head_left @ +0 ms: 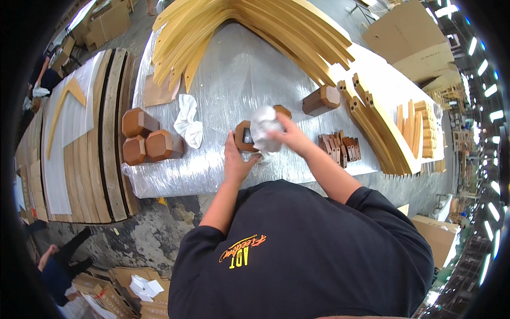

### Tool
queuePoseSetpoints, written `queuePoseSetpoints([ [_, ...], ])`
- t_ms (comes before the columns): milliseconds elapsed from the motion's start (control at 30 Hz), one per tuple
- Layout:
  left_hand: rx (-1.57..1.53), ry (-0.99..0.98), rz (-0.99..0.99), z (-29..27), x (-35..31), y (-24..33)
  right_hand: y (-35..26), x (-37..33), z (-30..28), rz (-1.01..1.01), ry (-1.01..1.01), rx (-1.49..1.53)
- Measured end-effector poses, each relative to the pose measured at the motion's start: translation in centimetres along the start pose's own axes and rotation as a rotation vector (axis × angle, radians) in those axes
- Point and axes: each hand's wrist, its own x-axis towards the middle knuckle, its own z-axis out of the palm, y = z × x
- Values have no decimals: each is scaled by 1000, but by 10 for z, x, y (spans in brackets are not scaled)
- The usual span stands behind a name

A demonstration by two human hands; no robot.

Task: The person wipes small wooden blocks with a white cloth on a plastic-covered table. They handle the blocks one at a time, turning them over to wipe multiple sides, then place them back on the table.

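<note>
My left hand steadies a brown octagonal wooden block at its near left side, fingers along the edge. A squarish hollow shows in the block's end. My right hand grips a crumpled white cloth, which covers the block's right part. Behind the cloth, a bit of brown wood shows; whether it belongs to the same block I cannot tell. A second white cloth lies crumpled to the left. Farther right, another brown octagonal block rests on its side.
Plastic film covers the table. Three brown octagonal blocks cluster at its left. Curved yellowish wooden parts are stacked at the back, with more curved parts at right. Small brown wooden pieces stand nearby. A slatted wooden stack stands left.
</note>
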Motion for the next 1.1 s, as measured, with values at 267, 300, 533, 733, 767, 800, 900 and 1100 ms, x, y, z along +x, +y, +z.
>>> queuePoseSetpoints([
  [267, 159, -274, 237, -36, 36, -2, 18, -36, 52, -247, -184, -632],
  [300, 208, -286, 242, -35, 40, -2, 23, -37, 48, -307, -195, -674],
  [533, 129, -351, 83, -43, 45, 25, 32, 5, 54, -257, 118, -563],
  [733, 118, -389, 128, -47, 44, 26, 55, 8, 30, -361, 80, -574],
  [767, 109, -416, 150, -50, 49, 32, 58, 22, 20, -365, 199, -535],
  [800, 128, -459, 160, -55, 53, 33, 55, 36, 10, -274, 219, -516],
  [900, 270, -562, 140, -68, 56, 33, 44, 56, -5, -67, 238, -376],
  [1100, 398, -459, -204, -52, 33, 52, 49, 31, -3, 82, 175, 265],
])
